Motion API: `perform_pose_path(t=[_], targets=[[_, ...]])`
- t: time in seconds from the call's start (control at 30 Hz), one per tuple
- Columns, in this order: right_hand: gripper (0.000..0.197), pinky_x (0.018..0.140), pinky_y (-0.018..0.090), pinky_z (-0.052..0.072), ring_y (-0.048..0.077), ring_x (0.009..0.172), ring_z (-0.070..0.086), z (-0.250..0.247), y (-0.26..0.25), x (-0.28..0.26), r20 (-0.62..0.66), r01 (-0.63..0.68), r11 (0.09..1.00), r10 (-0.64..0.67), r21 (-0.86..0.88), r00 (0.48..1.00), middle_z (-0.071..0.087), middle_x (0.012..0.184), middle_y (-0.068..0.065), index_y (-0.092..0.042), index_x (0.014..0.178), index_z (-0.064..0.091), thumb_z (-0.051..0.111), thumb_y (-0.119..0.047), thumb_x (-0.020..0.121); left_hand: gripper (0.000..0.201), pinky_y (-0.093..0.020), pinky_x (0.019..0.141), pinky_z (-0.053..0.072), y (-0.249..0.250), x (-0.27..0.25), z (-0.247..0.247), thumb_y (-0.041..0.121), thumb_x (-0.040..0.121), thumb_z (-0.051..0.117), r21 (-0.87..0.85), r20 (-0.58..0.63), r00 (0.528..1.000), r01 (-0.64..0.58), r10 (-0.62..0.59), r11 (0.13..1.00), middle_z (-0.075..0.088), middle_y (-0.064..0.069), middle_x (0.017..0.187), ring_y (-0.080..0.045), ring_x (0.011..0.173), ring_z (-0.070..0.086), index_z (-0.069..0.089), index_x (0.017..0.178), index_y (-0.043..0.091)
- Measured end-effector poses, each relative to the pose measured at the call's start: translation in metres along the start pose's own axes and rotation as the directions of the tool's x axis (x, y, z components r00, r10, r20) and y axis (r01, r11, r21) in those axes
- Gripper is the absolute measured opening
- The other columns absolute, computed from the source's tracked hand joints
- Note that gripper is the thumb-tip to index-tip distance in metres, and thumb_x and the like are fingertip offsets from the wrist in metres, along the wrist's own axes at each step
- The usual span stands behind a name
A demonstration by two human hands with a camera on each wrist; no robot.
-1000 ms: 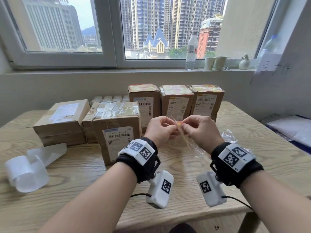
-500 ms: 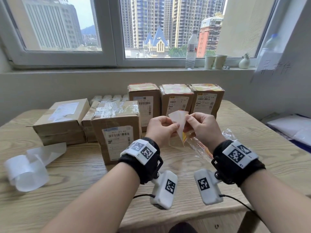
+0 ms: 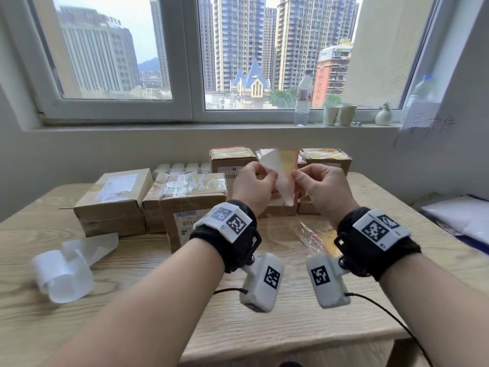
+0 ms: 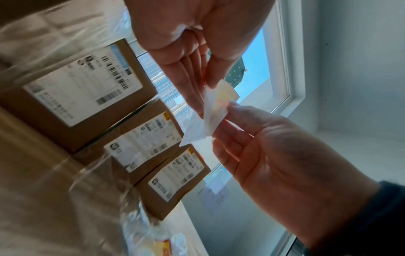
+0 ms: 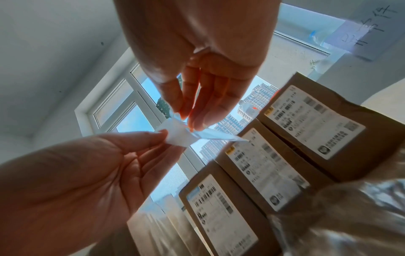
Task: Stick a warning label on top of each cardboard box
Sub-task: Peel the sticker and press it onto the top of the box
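Note:
Both hands are raised over the table with a yellow-orange warning label (image 3: pixel 288 162) and its white backing paper (image 3: pixel 271 161) between them. My left hand (image 3: pixel 267 179) pinches the backing and my right hand (image 3: pixel 297 177) pinches the label's edge, and the two sheets are partly split apart. The left wrist view shows the label (image 4: pixel 221 97) between both thumbs, and the right wrist view shows the backing (image 5: pixel 177 135). Behind the hands stand three cardboard boxes in a row; the left one (image 3: pixel 230 154) and the right one (image 3: pixel 326 154) have yellow labels on top. A taped box (image 3: pixel 193 192) and a flat box (image 3: pixel 113 197) stand further left.
A clear plastic bag (image 3: pixel 313 234) holding more labels lies on the wooden table (image 3: pixel 264 327) under my right wrist. Curled white backing strips (image 3: pixel 63 271) lie at the left. A bottle (image 3: pixel 303 102) and cups (image 3: pixel 340 115) are on the windowsill. White sheets (image 3: pixel 460 215) lie at the far right.
Both hands have risen from just above the table to in front of the back boxes. The label, first pinched closed, has opened away from its white backing.

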State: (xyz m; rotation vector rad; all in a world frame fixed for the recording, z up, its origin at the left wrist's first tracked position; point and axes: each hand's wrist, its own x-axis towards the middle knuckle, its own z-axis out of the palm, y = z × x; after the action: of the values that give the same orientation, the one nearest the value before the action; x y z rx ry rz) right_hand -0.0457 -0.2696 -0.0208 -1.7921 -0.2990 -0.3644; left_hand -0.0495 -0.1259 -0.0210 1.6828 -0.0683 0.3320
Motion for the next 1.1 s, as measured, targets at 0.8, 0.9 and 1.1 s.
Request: perform_pose_path(t=[0.8, 0.9, 1.1], targets=[[0.009, 0.04, 0.018, 0.042, 0.005, 0.041, 0.057, 0.072, -0.075, 0.014, -0.013, 0.044, 0.996, -0.043, 0.082, 0.999, 0.072, 0.081, 0.002, -0.017, 0.086, 0.067, 0.062, -0.02, 0.093, 0.02, -0.039, 0.08, 0.059, 0.024, -0.003, -0.215, 0.007, 0.079, 0.063, 0.067, -0.584, 0.811, 0.08, -0.026, 0.995, 0.072, -0.002, 0.078, -0.023, 0.073, 0.066, 0.073, 0.068, 0.02], [0.012, 0.041, 0.021, 0.047, 0.007, 0.041, 0.061, 0.091, -0.081, 0.013, 0.004, 0.082, 0.988, -0.083, 0.131, 0.997, 0.072, 0.083, 0.001, -0.024, 0.085, 0.066, 0.062, -0.018, 0.094, 0.012, -0.038, 0.08, 0.059, 0.001, -0.012, -0.258, 0.005, 0.077, 0.068, 0.058, -0.645, 0.759, 0.159, -0.084, 0.986, 0.071, -0.004, 0.075, -0.025, 0.073, 0.065, 0.075, 0.077, 0.014], [0.02, 0.046, 0.026, 0.053, 0.012, 0.043, 0.065, 0.126, -0.088, 0.011, 0.076, 0.142, 0.979, -0.155, 0.149, 0.985, 0.073, 0.085, 0.0, -0.028, 0.081, 0.068, 0.061, -0.015, 0.094, 0.02, -0.043, 0.086, 0.055, -0.049, -0.036, -0.323, -0.011, 0.08, 0.061, 0.002, -0.641, 0.698, 0.417, -0.319, 0.909, 0.062, -0.01, 0.071, -0.027, 0.076, 0.059, 0.071, 0.076, 0.007]])
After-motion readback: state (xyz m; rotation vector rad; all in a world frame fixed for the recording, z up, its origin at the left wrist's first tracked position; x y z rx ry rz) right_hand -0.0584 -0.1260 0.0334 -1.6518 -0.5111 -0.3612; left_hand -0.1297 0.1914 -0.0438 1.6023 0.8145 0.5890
